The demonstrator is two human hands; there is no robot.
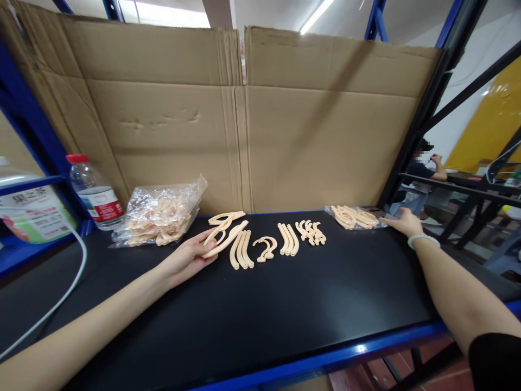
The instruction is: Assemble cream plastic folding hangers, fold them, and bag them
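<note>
My left hand (191,257) is closed around a beige plastic folding hanger (228,239), its long curved arm pointing away to the right. Another beige hanger (225,217) lies just behind it on the black tabletop (260,320). To the right, loose parts are sorted in groups: curved arms (241,250), hooks (266,248), more curved arms (288,239) and small curved pieces (310,232). At the far right, my right hand (407,224) has its fingers stretched out beside a dark flat object (374,212). Whether they touch it is unclear. A clear bag of beige hangers (353,217) lies beside that object.
A larger clear bag of beige parts (160,214) and a red-capped bottle (94,193) stand at the back left. A white cable (79,271) crosses the left side. Cardboard (325,136) walls the back. Beyond the right frame sits another person (423,168).
</note>
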